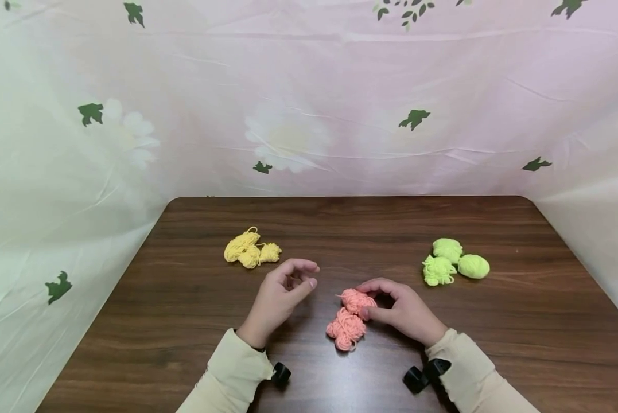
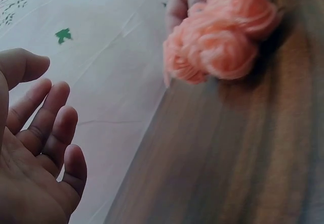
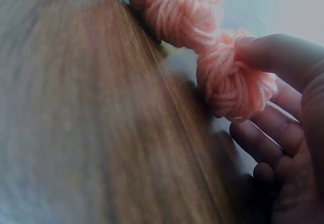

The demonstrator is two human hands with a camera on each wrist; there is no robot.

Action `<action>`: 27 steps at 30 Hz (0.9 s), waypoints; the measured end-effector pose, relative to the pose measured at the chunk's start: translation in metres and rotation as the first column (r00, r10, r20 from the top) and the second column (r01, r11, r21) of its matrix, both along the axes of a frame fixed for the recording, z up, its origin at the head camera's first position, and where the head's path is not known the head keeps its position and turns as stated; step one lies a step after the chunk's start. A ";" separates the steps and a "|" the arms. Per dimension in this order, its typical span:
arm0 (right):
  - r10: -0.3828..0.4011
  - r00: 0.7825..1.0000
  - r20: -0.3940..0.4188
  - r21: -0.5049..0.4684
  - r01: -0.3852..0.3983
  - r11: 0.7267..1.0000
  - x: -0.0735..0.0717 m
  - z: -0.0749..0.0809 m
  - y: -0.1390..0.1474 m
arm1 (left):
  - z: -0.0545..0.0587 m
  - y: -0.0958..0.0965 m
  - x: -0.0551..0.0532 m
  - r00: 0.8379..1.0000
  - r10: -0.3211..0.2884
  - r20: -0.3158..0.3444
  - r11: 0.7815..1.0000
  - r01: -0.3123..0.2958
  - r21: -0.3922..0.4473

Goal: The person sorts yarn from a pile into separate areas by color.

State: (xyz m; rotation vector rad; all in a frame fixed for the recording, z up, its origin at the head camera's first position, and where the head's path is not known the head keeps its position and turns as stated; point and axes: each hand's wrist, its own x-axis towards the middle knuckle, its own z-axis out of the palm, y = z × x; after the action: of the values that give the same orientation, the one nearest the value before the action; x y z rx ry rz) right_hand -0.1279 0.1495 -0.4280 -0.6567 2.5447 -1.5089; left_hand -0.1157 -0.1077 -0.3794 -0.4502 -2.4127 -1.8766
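Note:
Coral yarn balls [image 1: 346,328] lie bunched together near the middle of the table. My right hand [image 1: 409,312] pinches the ball of coral yarn [image 1: 355,300] at the far end of the bunch, thumb on the near side and fingers on the far side. In the right wrist view the thumb presses on that coral yarn ball [image 3: 230,85], with the fingers beneath. To the left, my left hand [image 1: 283,295] is apart from the yarn, its fingers loosely bent and holding nothing. The left wrist view shows the same loose left hand [image 2: 40,148] beside the coral yarn [image 2: 217,37].
Yellow yarn balls [image 1: 249,250] sit at the back left of the brown wooden table [image 1: 185,321]. Three lime green yarn balls [image 1: 447,250] are grouped at the back right. A patterned cloth [image 1: 339,86] hangs behind and at the sides.

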 end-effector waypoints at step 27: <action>0.004 0.999 -0.046 0.012 -0.003 1.000 -0.012 -0.033 0.008 | -0.047 0.005 -0.007 0.982 -0.167 0.093 0.981 0.174 -0.080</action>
State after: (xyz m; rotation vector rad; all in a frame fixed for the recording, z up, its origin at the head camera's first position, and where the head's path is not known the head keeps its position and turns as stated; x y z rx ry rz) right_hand -0.1402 0.1571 -0.4605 -0.7020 2.5831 -1.4932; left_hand -0.1226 -0.1027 -0.4260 -0.6129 -2.5970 -1.8969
